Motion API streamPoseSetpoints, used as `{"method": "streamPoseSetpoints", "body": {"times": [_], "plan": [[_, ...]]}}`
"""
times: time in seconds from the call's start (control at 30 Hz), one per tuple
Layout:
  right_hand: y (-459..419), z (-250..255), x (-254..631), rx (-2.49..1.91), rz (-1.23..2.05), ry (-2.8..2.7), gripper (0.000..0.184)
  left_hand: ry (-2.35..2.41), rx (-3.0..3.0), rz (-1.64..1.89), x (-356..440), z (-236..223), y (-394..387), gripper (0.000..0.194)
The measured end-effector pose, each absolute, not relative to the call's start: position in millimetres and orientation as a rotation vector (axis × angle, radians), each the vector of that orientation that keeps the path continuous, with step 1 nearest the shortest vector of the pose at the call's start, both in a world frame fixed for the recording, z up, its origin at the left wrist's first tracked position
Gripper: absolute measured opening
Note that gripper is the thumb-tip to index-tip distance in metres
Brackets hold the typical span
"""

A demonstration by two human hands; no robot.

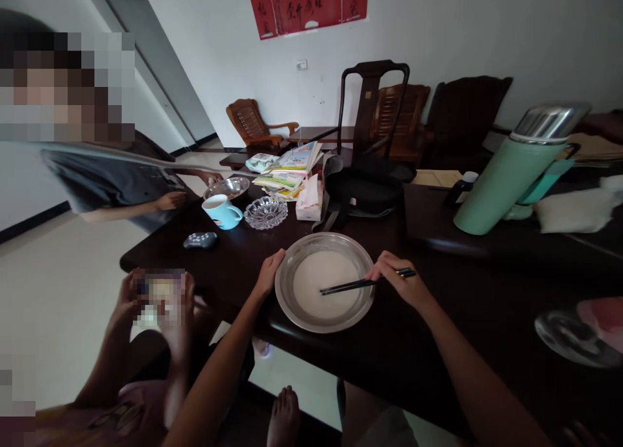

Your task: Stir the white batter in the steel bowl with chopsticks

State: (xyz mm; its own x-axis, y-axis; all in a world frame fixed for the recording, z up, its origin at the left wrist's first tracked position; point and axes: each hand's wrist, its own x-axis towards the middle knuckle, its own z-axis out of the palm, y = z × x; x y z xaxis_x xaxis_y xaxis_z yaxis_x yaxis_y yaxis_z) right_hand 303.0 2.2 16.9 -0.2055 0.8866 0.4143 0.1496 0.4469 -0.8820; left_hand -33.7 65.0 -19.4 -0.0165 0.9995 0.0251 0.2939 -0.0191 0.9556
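A round metal bowl (287, 304) stands near the table's front edge. Pale, milky liquid or batter (321, 265) fills its bottom. My left hand (269, 273) grips the bowl's left rim, with part of the fingers hidden on the far side. In my right hand (400, 279), closed over the right rim, is a pair of dark chopsticks (348, 287). Their tips dip into the pale mixture near the bowl's middle.
Beyond the bowl are a blue mug (222, 212), a glass dish (265, 213), tissues (309, 199), booklets (287, 171) and a black bag (365, 187). A green thermos (511, 181) stands right. One person stands at left; another sits beside me, holding a blurred device (159, 298).
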Motion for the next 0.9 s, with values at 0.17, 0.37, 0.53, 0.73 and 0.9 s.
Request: {"method": "streamPoseSetpoints", "body": {"times": [0.17,0.37,0.53,0.73,0.9], "plan": [[2,17,301,-0.966,0.709,-1.672,0.034,1.423,1.429,1.097,-32,-20,64,0.063],[2,16,307,-0.914,0.844,-1.558,0.047,1.401,1.421,1.106,-32,-22,64,0.067],[1,14,297,-0.919,0.738,-1.774,0.029,1.386,1.423,1.114,-32,-21,63,0.067],[2,19,309,-0.937,0.717,-1.543,0.047,1.412,1.429,1.115,-31,-20,63,0.068],[2,15,299,-0.914,0.803,-1.729,0.038,1.415,1.431,1.104,-31,-19,62,0.067]]}}
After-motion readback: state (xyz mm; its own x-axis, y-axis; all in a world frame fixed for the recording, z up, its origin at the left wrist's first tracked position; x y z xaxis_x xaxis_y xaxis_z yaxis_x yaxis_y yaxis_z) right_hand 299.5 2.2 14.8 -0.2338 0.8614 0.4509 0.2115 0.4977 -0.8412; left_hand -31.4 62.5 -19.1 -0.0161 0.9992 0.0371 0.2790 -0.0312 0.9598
